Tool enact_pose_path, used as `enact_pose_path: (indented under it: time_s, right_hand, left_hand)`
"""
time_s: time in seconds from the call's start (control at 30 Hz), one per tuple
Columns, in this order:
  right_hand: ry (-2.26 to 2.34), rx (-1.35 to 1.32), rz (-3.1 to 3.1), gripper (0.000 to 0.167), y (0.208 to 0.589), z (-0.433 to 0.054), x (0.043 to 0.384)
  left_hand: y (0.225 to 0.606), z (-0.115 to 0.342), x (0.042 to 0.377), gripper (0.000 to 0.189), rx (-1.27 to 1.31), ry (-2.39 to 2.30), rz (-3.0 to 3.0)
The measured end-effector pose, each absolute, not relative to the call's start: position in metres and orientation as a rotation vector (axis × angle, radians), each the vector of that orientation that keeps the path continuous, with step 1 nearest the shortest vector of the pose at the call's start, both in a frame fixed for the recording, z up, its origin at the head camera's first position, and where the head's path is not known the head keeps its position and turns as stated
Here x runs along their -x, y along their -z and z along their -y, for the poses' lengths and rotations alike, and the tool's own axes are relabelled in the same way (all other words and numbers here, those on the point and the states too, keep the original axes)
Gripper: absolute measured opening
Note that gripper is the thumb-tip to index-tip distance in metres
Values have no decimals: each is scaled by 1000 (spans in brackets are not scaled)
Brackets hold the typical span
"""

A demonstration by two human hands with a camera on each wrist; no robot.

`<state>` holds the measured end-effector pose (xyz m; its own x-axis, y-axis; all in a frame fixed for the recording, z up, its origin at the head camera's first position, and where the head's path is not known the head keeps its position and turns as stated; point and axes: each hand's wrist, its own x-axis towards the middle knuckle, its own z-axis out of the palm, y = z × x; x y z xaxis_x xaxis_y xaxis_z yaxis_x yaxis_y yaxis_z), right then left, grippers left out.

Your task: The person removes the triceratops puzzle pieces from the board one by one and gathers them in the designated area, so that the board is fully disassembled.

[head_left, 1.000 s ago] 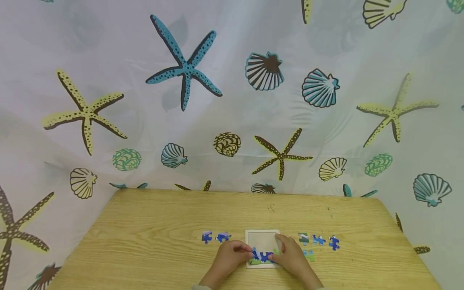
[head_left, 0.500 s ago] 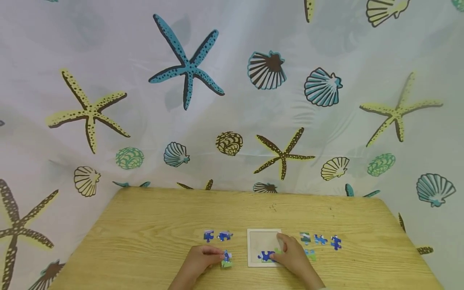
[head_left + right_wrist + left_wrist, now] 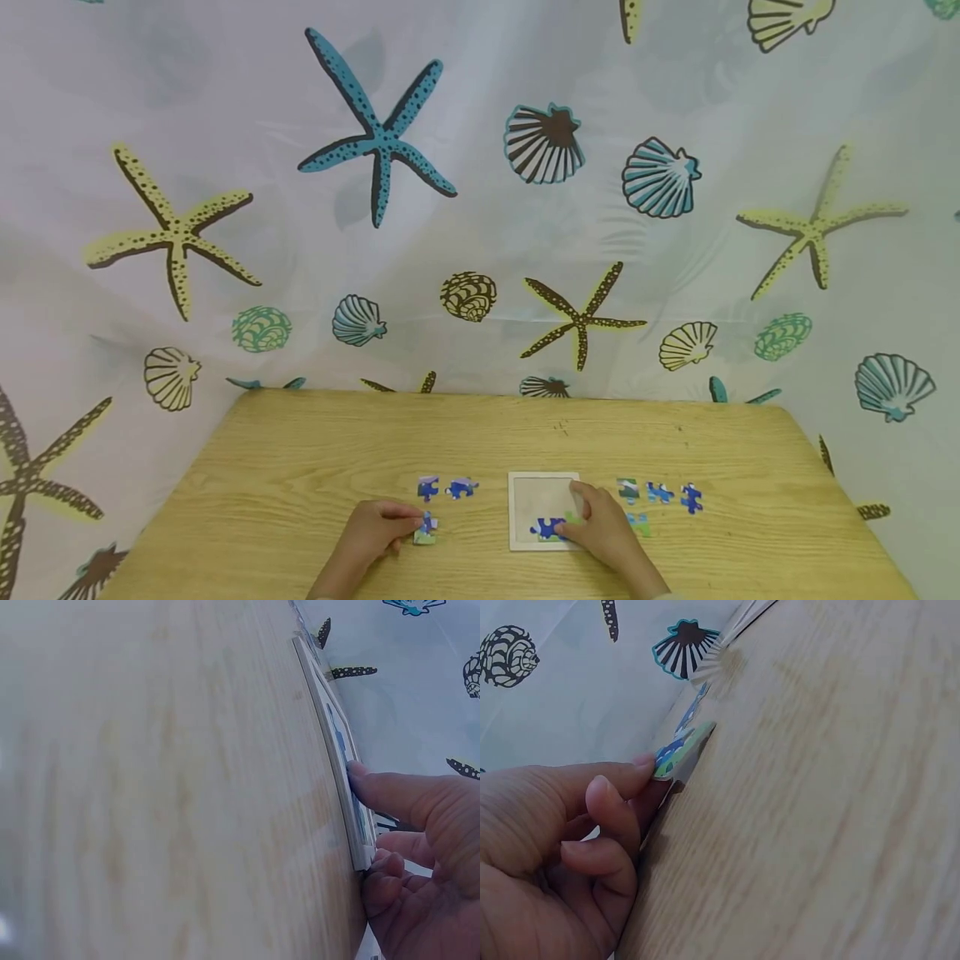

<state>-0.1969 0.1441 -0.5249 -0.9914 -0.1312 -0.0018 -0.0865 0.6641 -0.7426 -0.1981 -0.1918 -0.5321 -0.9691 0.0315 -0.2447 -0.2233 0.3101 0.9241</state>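
Observation:
In the head view, my left hand (image 3: 375, 529) pinches a blue and green jigsaw piece (image 3: 426, 528) between thumb and fingertips, left of a square puzzle tray (image 3: 512, 515). The left wrist view shows that jigsaw piece (image 3: 676, 756) tilted, one edge raised over the tabletop. My right hand (image 3: 606, 527) grips the tray at its right side. In the right wrist view its thumb (image 3: 397, 793) lies over the rim onto the pieces, with the fingers bent against the outer edge. Blue and green joined pieces (image 3: 549, 529) lie along the tray's near side, partly hidden by the thumb.
Two loose pieces (image 3: 459, 487) lie on the wooden table (image 3: 300, 467) left of the tray. Several more pieces (image 3: 660, 493) lie to its right, one of them (image 3: 639, 525) close beside the right hand. A shell-and-starfish curtain (image 3: 480, 208) hangs behind the table.
My left hand has taken the blue and green jigsaw piece out of the tray's near left corner and carried it left over the table. The right hand has stayed on the tray.

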Motion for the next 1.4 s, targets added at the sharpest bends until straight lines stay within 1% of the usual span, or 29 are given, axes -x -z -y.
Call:
enact_pose_path:
  time_s: [0.4,0.7,0.8,0.9,1.03,1.17,1.4]
  right_hand:
    - [1248,180,-2835,70,529,-144,196]
    - [1229,198,-2840,64,530,-145,196]
    - [1225,196,-2839,64,530,-146,196]
    - [1234,211,-2842,64,530,-146,196]
    - [1248,214,-2837,64,530,-147,194]
    - [1247,202,-2835,65,529,-146,193]
    - [1240,191,-2845,64,527,-145,196]
  left_hand:
    - [529,187,201,16,167,-1655,-2440]
    - [526,182,199,15,158,-1627,-2483]
    - [523,178,196,16,133,-1630,-2496]
    - [519,171,193,20,49,-1668,-2460]
    - [515,157,191,25,-114,-1726,-2347]
    - [510,132,189,26,-229,-1728,-2248]
    - [511,91,187,22,-278,-1734,-2156]
